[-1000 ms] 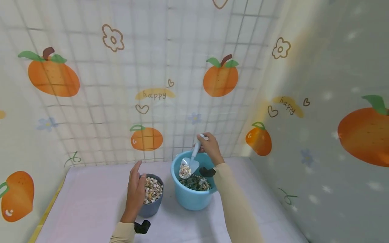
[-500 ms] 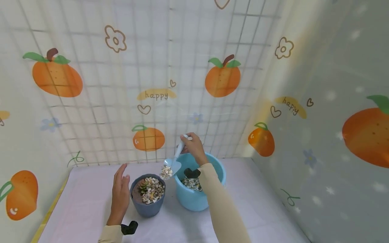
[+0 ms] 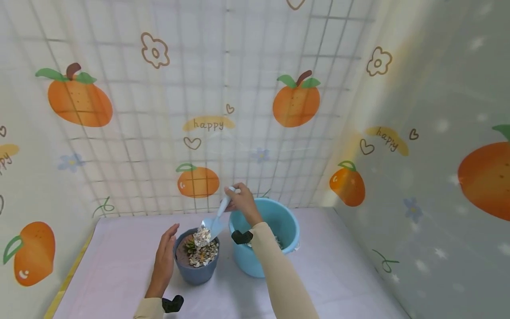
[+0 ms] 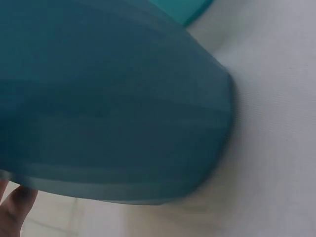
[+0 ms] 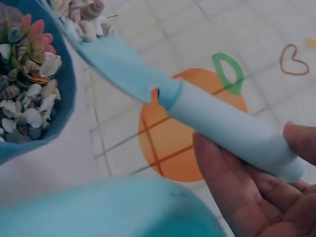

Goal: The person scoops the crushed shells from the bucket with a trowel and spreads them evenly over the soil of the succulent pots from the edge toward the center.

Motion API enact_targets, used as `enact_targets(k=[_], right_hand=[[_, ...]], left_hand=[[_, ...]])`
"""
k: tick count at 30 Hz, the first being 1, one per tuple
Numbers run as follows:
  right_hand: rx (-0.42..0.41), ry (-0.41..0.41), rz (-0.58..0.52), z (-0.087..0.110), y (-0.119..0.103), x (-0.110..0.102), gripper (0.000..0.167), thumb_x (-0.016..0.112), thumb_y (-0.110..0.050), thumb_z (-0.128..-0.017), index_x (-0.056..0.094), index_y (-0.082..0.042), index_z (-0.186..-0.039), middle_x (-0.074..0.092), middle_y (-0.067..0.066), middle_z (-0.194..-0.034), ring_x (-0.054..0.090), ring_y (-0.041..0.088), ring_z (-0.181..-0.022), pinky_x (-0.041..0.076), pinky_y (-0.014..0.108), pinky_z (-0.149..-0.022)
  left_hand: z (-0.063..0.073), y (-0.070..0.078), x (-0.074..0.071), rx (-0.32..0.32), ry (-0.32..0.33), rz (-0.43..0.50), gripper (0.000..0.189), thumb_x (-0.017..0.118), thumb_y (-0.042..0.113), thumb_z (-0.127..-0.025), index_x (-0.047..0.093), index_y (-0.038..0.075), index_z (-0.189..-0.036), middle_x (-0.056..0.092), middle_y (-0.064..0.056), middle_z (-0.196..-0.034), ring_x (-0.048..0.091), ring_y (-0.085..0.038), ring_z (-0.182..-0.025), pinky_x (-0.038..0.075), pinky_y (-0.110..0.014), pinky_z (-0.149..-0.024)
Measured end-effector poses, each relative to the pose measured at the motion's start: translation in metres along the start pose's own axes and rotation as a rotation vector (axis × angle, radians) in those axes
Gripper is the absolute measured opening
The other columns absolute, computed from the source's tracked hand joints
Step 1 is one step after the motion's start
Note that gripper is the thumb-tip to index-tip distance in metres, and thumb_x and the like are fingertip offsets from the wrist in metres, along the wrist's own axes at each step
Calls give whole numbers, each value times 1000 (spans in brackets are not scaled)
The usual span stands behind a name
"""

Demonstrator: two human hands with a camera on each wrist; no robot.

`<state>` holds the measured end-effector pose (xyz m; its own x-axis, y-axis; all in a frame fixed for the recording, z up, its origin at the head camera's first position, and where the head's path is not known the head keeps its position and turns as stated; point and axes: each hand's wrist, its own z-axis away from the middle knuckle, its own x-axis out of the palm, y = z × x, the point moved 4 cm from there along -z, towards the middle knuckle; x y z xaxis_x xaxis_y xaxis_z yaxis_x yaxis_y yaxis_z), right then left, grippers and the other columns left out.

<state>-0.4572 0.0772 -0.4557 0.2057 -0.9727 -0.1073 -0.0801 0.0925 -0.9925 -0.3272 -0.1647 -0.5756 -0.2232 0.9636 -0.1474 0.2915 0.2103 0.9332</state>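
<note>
My right hand [image 3: 244, 204] grips the pale blue handle of a small garden trowel [image 5: 222, 131], thumb on one side and fingers on the other. Its tilted blade bears a heap of small seashells [image 3: 202, 237] over the grey-blue flowerpot [image 3: 195, 275]. Inside that pot, shells [image 5: 33, 106] cover the right part of the surface, around a small succulent [image 5: 38, 34] with pinkish leaf tips; bare brownish surface shows at left. Fingers fairly straight, my left hand [image 3: 163, 260] stands beside the pot's left side. The pot wall [image 4: 113, 108] fills most of the left wrist view.
Right of the pot stands a larger light blue bucket [image 3: 250, 262], with more shells low inside, partly hidden by my right forearm. Both stand on a pale cloth-covered table [image 3: 119, 248]. A fruit-printed curtain [image 3: 151, 110] over a wire grid rises behind.
My right hand has carried the loaded trowel leftward from over the bucket to over the pot. My left hand has shifted left, off the pot's rim, uncovering the succulent, then slightly back right.
</note>
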Motion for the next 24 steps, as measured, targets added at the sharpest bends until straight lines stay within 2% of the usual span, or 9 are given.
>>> enact_targets(k=[5, 9, 12, 17, 22, 24], right_hand=[[-20, -61, -31, -2, 9, 13, 43, 65, -31, -106, 52, 0, -133, 75, 20, -93, 75, 39, -81, 62, 48, -73], [-65, -85, -34, -2, 10, 21, 40, 65, -29, -106, 53, -1, -131, 74, 21, -95, 74, 43, -84, 62, 50, -75], [-68, -96, -26, -4, 13, 26, 37, 64, -28, -107, 53, -1, -130, 73, 21, -93, 74, 42, -81, 62, 49, -74], [-95, -102, 27, -6, 18, 27, 41, 66, -30, -106, 53, -1, -131, 75, 18, -92, 75, 34, -75, 62, 46, -71], [-143, -93, 75, -4, 16, 24, 47, 68, -38, -104, 54, -3, -132, 76, 15, -93, 75, 32, -74, 62, 47, -72], [-139, -105, 87, -4, 16, 25, 50, 69, -41, -103, 54, -4, -132, 76, 14, -93, 75, 32, -75, 62, 47, -73]], left_hand=[[4, -17, -1, -46, -3, 23, 49, 30, 32, -117, 41, 7, -158, 41, -14, -160, 32, -31, -150, 21, -58, -120], [8, -31, -1, -87, -25, 22, 50, 29, 35, -117, 41, 8, -158, 39, -15, -162, 29, -34, -152, 20, -59, -120], [12, -40, 0, -125, -43, 14, 52, 27, 37, -117, 40, 9, -159, 37, -17, -163, 25, -38, -153, 19, -62, -120], [15, -45, 2, -139, -53, 20, 56, 25, 42, -116, 37, 8, -160, 34, -20, -164, 22, -42, -153, 17, -66, -119], [12, -47, 9, -137, -85, 54, 60, 24, 46, -115, 32, 10, -163, 28, -19, -167, 18, -40, -155, 15, -65, -120], [11, -49, 9, -139, -76, 54, 59, 23, 43, -116, 32, 9, -163, 28, -19, -167, 18, -40, -155, 14, -63, -121]])
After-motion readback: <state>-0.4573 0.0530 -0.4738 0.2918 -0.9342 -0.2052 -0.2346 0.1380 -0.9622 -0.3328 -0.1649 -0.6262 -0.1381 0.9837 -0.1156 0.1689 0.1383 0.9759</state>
